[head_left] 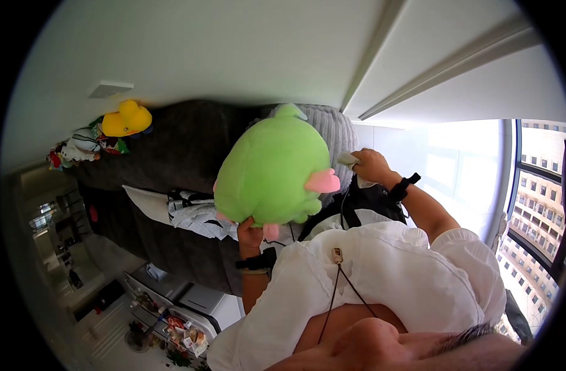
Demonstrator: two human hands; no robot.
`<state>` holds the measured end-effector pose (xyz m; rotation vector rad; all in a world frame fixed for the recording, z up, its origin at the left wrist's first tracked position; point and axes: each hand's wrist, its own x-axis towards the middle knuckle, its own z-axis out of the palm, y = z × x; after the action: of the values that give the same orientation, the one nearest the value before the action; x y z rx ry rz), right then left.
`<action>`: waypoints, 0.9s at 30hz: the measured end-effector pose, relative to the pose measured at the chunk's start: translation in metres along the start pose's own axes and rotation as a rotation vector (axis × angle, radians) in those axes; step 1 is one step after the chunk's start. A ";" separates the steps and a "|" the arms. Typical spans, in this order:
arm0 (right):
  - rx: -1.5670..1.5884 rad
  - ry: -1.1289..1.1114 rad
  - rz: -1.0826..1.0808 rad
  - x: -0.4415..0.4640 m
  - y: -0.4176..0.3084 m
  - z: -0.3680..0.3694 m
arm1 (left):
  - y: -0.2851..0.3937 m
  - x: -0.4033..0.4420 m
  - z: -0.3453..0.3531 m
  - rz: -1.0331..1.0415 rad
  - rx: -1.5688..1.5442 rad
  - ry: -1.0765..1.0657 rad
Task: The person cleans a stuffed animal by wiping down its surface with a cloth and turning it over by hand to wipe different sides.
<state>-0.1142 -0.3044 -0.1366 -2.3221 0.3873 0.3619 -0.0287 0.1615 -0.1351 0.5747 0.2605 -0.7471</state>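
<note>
A large round green plush toy [270, 170] with pink feet and fins sits in front of me, leaning on a grey ribbed cushion [338, 127] on the dark sofa. My left hand [250, 235] grips its lower edge, fingers partly hidden by the plush. To the right of the toy, my right hand [370, 166] is closed around a small pale cloth [346, 159], a little apart from the green fabric. A black bag [372, 199] lies below that hand.
The dark grey sofa [178, 136] stretches left, with a yellow duck plush [128, 119] and other soft toys on its back. Black-and-white printed fabric [199, 213] lies on the seat. A cluttered cart [184, 331] stands lower left; a window [536, 185] is at right.
</note>
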 end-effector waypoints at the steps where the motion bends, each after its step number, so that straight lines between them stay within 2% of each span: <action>1: 0.037 0.077 0.056 -0.002 -0.005 -0.013 | 0.003 -0.002 -0.002 0.002 0.001 0.012; 3: 0.235 0.244 0.038 -0.003 -0.027 -0.043 | 0.004 -0.004 0.000 0.037 0.066 0.042; 5: 0.362 0.413 -0.201 -0.001 -0.047 -0.056 | 0.004 0.000 0.000 0.014 0.056 0.042; 8: 0.355 0.401 -0.510 0.001 -0.096 -0.058 | 0.006 0.006 -0.007 -0.044 -0.024 0.052; 11: 0.310 0.293 -0.639 0.014 -0.108 -0.019 | 0.006 0.006 0.001 -0.044 0.002 0.094; 13: 0.466 0.329 -0.477 0.027 -0.095 0.020 | 0.003 0.009 0.028 -0.049 0.030 0.064; 16: 0.547 0.478 -0.157 0.039 -0.058 0.071 | -0.009 0.017 0.032 -0.023 0.114 -0.023; 18: 0.496 0.174 0.129 0.041 -0.035 0.071 | -0.011 0.027 0.039 -0.026 0.012 -0.151; 19: 0.466 0.022 0.268 0.041 -0.020 0.073 | -0.010 0.030 0.046 -0.014 0.003 -0.147; 20: 0.423 0.043 0.185 0.036 -0.009 0.079 | -0.009 0.032 0.052 -0.002 -0.006 -0.144; 22: 0.336 0.079 0.014 0.027 0.007 0.094 | -0.002 0.033 0.066 0.053 0.061 0.003; 25: 0.560 0.151 0.249 0.017 0.012 0.073 | 0.001 0.045 0.073 0.057 0.064 0.087; 27: 0.741 0.258 0.261 0.014 -0.001 0.041 | 0.006 0.055 0.098 0.029 0.009 0.042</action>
<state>-0.1067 -0.2766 -0.1690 -1.5909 0.8026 0.0197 0.0166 0.0771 -0.0758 0.6018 0.2874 -0.7093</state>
